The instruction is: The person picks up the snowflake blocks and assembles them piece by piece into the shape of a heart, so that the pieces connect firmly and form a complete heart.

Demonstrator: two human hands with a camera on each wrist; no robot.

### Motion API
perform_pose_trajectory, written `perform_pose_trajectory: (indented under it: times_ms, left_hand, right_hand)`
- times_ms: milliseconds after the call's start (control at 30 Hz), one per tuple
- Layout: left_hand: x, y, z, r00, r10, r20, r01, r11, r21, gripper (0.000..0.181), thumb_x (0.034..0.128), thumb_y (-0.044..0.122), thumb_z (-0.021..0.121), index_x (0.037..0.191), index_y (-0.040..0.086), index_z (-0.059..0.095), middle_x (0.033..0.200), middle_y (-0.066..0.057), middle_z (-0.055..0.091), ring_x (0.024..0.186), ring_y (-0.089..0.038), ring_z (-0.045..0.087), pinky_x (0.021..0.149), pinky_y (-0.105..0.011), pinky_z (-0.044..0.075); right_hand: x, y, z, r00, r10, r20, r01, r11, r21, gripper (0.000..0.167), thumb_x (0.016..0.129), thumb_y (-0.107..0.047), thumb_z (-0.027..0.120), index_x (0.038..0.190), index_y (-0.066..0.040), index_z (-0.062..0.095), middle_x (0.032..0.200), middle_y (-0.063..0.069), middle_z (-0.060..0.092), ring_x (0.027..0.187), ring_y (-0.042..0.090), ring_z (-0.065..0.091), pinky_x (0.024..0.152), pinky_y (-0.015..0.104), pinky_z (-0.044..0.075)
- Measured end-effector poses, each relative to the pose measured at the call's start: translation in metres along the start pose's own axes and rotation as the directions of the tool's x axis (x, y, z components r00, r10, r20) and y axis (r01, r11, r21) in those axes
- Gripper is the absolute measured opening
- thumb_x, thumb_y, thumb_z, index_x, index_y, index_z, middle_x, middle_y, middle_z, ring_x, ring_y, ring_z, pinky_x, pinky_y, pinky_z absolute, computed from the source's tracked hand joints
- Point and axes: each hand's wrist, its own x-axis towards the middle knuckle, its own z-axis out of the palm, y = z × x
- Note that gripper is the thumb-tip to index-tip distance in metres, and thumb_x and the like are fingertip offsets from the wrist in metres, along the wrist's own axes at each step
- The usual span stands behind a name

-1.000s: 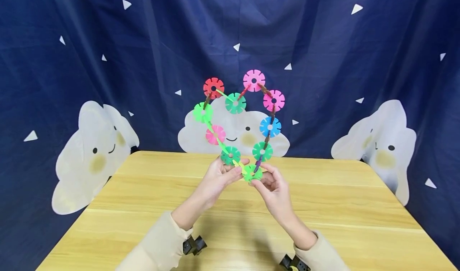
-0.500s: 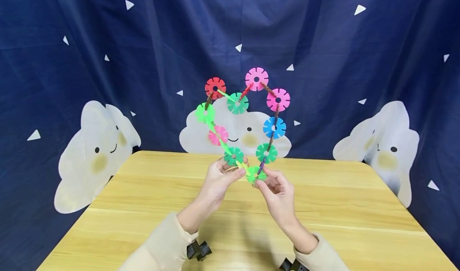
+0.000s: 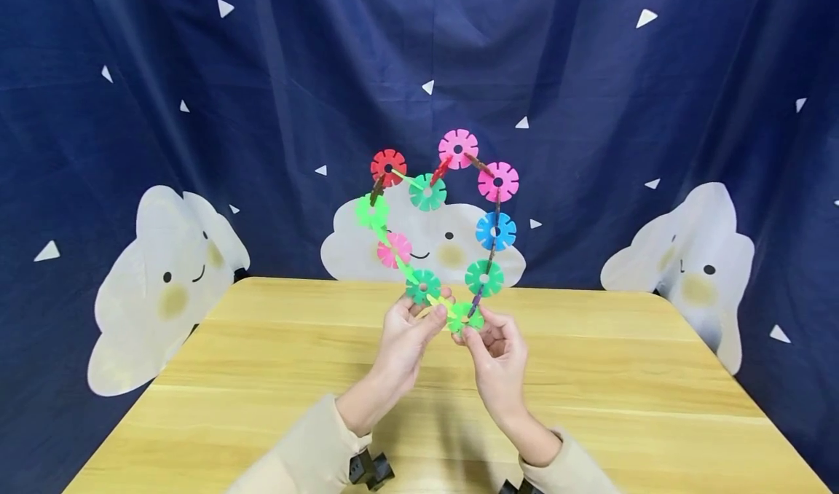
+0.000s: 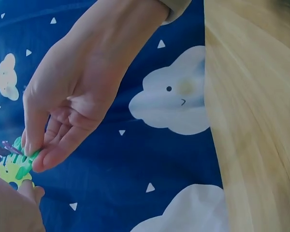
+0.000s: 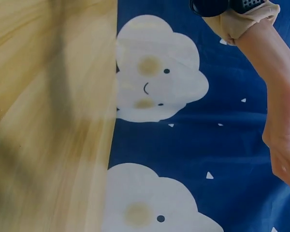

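Notched plastic discs, linked edge to edge, form a heart-shaped loop held upright above the table. At its top are a red disc [image 3: 388, 167], a pink disc [image 3: 458, 148] and, in the dip between, a teal disc [image 3: 428, 192]. My left hand [image 3: 405, 339] grips the lower left part, thumb against a yellow disc [image 3: 440, 304], fingers partly hidden behind. With thumb and fingers, my right hand [image 3: 501, 363] pinches the light green disc [image 3: 464, 320] at the bottom tip, beside a purple disc [image 3: 475, 301]. In the right wrist view, my left arm [image 5: 275, 72] shows at the right.
Below the hands lies a wooden table [image 3: 262, 377]. A dark blue curtain [image 3: 590, 57] with white triangles and smiling clouds [image 3: 170, 283] hangs behind it. Black wrist camera mounts [image 3: 371, 470] sit at both cuffs.
The loop shifts slightly and tilts a little in both hands, its top edging down and left over the last half second. Both grips stay the same. The head view also sways slightly.
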Motion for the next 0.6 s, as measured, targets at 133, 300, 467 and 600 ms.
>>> perform_pose_trajectory:
  times_ms: [133,300,467,600]
  left_hand:
    - [-0.0022,-0.0028,0.0009,1.0,0.017,0.023,-0.017,1.0,-0.009,0.046,0.0845,-0.001,0.06,0.125,-0.006,0.038,0.12,-0.02,0.051,0.111,-0.024,0.053,0.093,-0.03,0.043]
    - [-0.0024,-0.0034,-0.0008,0.999,0.033,0.035,-0.034,0.999,0.019,0.046,0.0848,-0.004,0.057,0.127,-0.005,0.037,0.122,-0.021,0.05,0.11,-0.025,0.054,0.092,-0.03,0.044]
    - [-0.0006,-0.0042,-0.0045,0.996,0.082,0.029,-0.085,0.99,0.112,0.041,0.0821,-0.007,0.057,0.122,-0.005,0.046,0.115,-0.018,0.058,0.107,-0.031,0.057,0.092,-0.034,0.044]
    - [0.0011,-0.0015,-0.0079,0.995,0.098,0.012,-0.098,0.985,0.141,0.039,0.081,-0.007,0.058,0.119,-0.006,0.049,0.115,-0.02,0.06,0.105,-0.028,0.059,0.092,-0.034,0.045]
  right_hand:
    - [-0.003,0.0003,0.0032,0.999,0.012,-0.042,-0.012,1.0,0.007,0.033,0.077,0.021,0.052,0.104,0.001,0.057,0.073,-0.003,0.059,0.063,0.006,0.062,0.062,0.021,0.052]
    - [-0.0031,0.0012,0.0055,0.999,0.033,-0.036,-0.031,0.999,0.04,0.034,0.078,0.02,0.053,0.104,-0.001,0.056,0.074,-0.003,0.058,0.063,0.006,0.061,0.064,0.022,0.053]
    - [-0.0045,0.0048,0.0025,0.996,0.077,0.035,-0.081,0.991,0.108,0.037,0.079,0.021,0.05,0.103,-0.007,0.053,0.079,-0.003,0.063,0.068,0.007,0.063,0.066,0.023,0.053]
    - [-0.0016,0.0062,-0.0013,0.994,0.052,0.091,-0.059,0.995,0.085,0.039,0.08,0.02,0.052,0.108,-0.007,0.051,0.08,-0.005,0.063,0.069,0.007,0.063,0.066,0.022,0.053]
